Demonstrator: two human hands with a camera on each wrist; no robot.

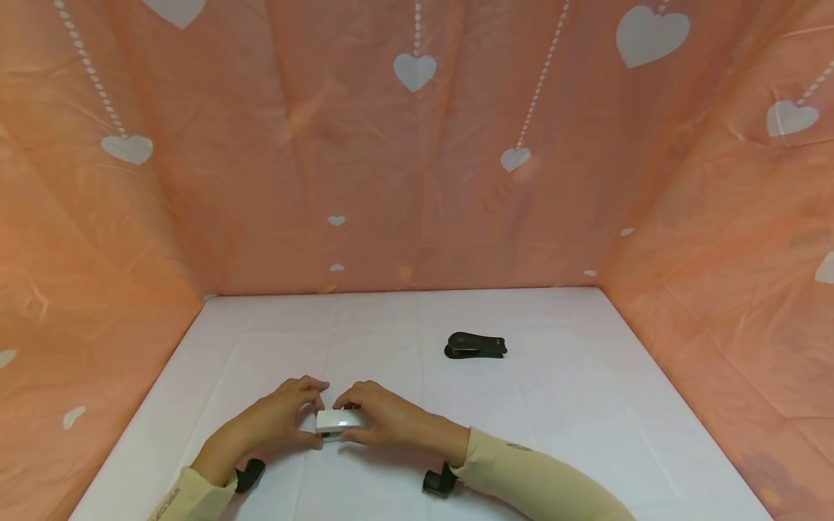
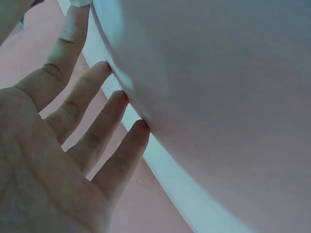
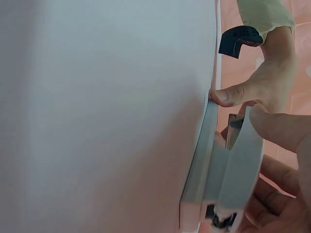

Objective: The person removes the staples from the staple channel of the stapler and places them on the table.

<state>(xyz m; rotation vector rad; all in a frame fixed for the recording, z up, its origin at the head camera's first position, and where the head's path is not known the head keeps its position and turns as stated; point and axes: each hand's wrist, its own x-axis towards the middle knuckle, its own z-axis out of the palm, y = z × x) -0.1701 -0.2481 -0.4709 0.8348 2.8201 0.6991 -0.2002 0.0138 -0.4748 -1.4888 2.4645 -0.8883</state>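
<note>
A white stapler [image 1: 334, 421] sits low over the white table, left of the middle. My right hand [image 1: 389, 416] grips it from the right, thumb on the near side and fingers on the far side. In the right wrist view the stapler [image 3: 237, 170] stands apart between top and base, metal parts showing inside. My left hand [image 1: 276, 414] holds the stapler's left end between thumb and index finger. In the left wrist view, this hand's [image 2: 63, 131] other fingers are spread, tips on the table; only a corner of the stapler shows there.
A black stapler [image 1: 476, 346] lies farther back on the white tabletop [image 1: 554, 405], right of the hands. Orange cloth [image 1: 417, 181] with white hearts walls the table at the back and both sides. Each wrist carries a black camera mount [image 1: 439, 480].
</note>
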